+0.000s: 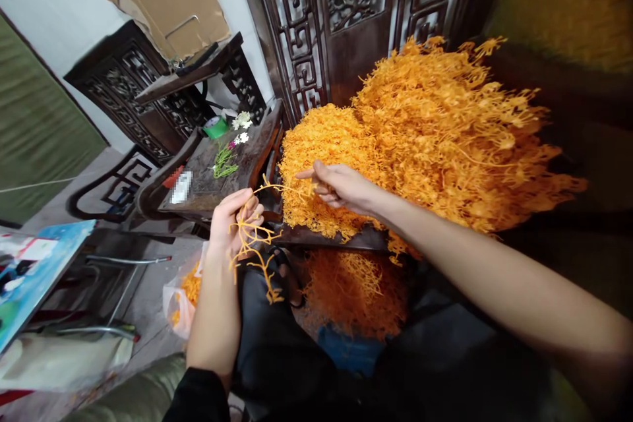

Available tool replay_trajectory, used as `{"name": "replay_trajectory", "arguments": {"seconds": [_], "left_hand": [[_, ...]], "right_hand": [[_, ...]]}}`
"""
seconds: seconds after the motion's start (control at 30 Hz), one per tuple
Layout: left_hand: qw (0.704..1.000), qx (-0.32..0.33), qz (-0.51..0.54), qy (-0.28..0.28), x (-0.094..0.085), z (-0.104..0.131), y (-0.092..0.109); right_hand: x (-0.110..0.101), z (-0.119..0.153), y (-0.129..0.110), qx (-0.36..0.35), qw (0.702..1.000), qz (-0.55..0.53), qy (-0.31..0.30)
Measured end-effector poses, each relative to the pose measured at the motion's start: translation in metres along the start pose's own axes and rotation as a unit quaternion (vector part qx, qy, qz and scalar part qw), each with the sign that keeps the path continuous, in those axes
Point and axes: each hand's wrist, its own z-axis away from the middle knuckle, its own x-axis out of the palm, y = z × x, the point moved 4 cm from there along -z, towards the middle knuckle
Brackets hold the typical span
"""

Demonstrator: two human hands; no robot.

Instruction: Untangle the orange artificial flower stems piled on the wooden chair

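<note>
My left hand (234, 216) is closed around a few thin, branching orange plastic stems (252, 234), like artificial plant sprigs. Some of their forks hang below the fist, and one reaches right towards my right hand (343, 186). That hand hovers in front of a big heap of the same orange stems (445, 125). Its index finger points left, the thumb lies against it and the other fingers curl in. Whatever the curled fingers hold, if anything, is hidden. A lower, denser orange mound (324, 138) lies directly behind my hands.
A dark carved wooden chair (198, 178) at left holds green tape (215, 127), white flowers (242, 120) and green stems (225, 161). More orange stems (356, 290) lie below, by my legs. A plastic bag (180, 303) and a blue-topped table (54, 264) stand at left.
</note>
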Motion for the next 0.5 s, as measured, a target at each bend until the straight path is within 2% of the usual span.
{"name": "replay_trajectory", "arguments": {"seconds": [0.1,0.17,0.23,0.3,0.33,0.4,0.43,0.47,0.5], "left_hand": [[1.0,0.005,-0.002,-0.002,0.001,0.003,-0.002],[1.0,0.009,-0.001,-0.005,0.006,0.007,-0.003],[1.0,0.004,-0.012,-0.006,0.011,0.015,-0.002],[1.0,-0.011,-0.024,-0.009,0.012,0.027,0.005],[1.0,-0.016,-0.023,-0.01,0.01,0.033,0.011],[1.0,0.015,0.0,0.002,0.0,0.045,0.026],[0.998,0.052,0.013,0.014,-0.007,0.049,0.034],[0.995,0.096,0.023,0.033,-0.014,0.051,0.039],[0.991,0.123,0.018,0.048,-0.02,0.052,0.041]], "right_hand": [[0.003,0.002,-0.005,-0.077,0.982,0.172,-0.014],[0.001,0.001,-0.009,-0.143,0.941,0.306,-0.008],[-0.006,0.001,-0.011,-0.195,0.881,0.431,0.0],[-0.017,0.003,-0.011,-0.224,0.802,0.553,0.01],[-0.024,0.005,-0.011,-0.223,0.759,0.612,0.015],[-0.043,0.008,-0.011,-0.202,0.678,0.706,0.036],[-0.054,0.007,-0.011,-0.188,0.649,0.735,0.056],[-0.064,0.003,-0.013,-0.176,0.632,0.75,0.08],[-0.073,-0.004,-0.015,-0.166,0.629,0.752,0.108]]}}
